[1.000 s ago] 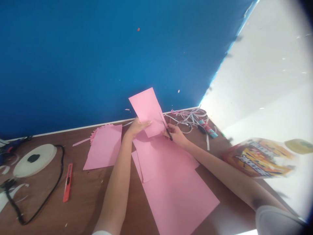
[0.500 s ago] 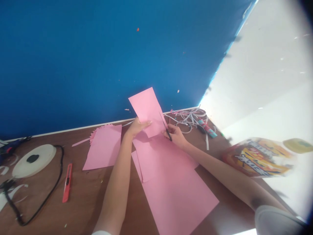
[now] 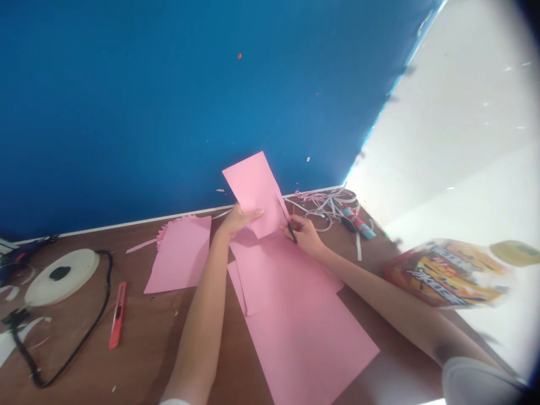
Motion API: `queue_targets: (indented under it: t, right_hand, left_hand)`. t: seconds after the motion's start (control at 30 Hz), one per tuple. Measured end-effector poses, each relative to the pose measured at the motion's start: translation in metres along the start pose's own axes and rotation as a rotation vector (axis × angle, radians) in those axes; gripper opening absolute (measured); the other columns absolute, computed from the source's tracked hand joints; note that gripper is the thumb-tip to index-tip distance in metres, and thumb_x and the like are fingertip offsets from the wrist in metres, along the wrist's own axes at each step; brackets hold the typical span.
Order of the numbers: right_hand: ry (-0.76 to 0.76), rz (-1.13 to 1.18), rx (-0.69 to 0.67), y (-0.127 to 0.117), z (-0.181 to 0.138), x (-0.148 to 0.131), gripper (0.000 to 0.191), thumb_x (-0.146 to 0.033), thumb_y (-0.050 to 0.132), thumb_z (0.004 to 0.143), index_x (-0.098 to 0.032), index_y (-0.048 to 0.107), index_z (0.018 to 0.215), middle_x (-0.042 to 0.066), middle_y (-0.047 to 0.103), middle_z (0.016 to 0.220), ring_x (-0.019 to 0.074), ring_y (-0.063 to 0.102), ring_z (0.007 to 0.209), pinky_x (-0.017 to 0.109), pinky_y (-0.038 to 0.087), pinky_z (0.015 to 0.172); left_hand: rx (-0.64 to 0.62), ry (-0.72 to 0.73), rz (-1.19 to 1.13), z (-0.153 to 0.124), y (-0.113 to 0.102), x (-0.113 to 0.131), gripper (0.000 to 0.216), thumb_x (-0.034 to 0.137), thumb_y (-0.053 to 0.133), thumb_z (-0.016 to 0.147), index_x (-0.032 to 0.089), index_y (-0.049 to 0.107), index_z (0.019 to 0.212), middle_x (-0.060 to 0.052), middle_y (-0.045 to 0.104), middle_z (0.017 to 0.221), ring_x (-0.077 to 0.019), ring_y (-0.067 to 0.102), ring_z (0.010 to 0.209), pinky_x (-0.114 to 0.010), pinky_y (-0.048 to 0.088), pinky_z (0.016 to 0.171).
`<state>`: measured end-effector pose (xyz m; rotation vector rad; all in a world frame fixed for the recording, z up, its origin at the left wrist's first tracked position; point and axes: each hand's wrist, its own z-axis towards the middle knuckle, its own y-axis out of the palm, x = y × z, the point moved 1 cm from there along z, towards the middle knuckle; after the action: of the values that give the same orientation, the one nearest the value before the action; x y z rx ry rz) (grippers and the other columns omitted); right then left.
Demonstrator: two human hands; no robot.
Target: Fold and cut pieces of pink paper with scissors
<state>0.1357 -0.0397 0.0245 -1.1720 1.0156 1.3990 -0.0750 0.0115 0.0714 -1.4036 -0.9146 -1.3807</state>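
Note:
My left hand (image 3: 241,220) pinches a rectangular piece of pink paper (image 3: 253,183) by its lower left side, thumb on top. Dark-handled scissors (image 3: 291,229) are in my right hand (image 3: 304,234), their blades lying along the right edge of that piece, where a narrow strip is partly split off. Larger pink sheets (image 3: 312,332) lie overlapped on the table beneath both hands. Left of my left forearm is another pink sheet (image 3: 181,259), with fringed or pleated pink paper (image 3: 165,229) at its upper edge.
A red box cutter (image 3: 117,316), a white disc (image 3: 63,277) and a black cable (image 3: 95,326) lie left on the brown table (image 3: 143,371). Paper strips (image 3: 333,199) are tangled at the back right. A labelled bottle with a yellow cap (image 3: 453,273) is beside my right forearm. A blue wall rises behind.
The whole view has shifted very slightly. My hands, the scissors and the pink piece keep nearly the same places.

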Motion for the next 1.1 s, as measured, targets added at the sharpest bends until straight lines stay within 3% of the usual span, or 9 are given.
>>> queue_targets:
  t: [0.4, 1.1]
  right_hand:
    - [0.000, -0.054, 0.000, 0.0009, -0.0010, -0.0047, 0.043, -0.051, 0.073, 0.067, -0.020, 0.044, 0.066, -0.006, 0.038, 0.054, 0.0073, 0.033, 0.050, 0.024, 0.025, 0.046]
    - [-0.026, -0.100, 0.026, -0.0014, -0.0013, -0.0012, 0.038, -0.047, 0.070, 0.071, -0.020, 0.043, 0.066, -0.006, 0.038, 0.055, 0.0078, 0.032, 0.050, 0.024, 0.026, 0.047]
  left_hand:
    - [-0.002, -0.030, 0.023, -0.0001, -0.0018, -0.0002, 0.055, 0.041, 0.081, 0.063, 0.012, 0.065, 0.107, -0.012, 0.070, 0.102, -0.0233, 0.066, 0.090, -0.037, 0.053, 0.082]
    - [-0.005, -0.015, -0.008, 0.0008, 0.0004, 0.0007, 0.047, 0.039, 0.080, 0.063, 0.013, 0.066, 0.099, -0.012, 0.069, 0.108, -0.0240, 0.064, 0.098, -0.037, 0.052, 0.085]
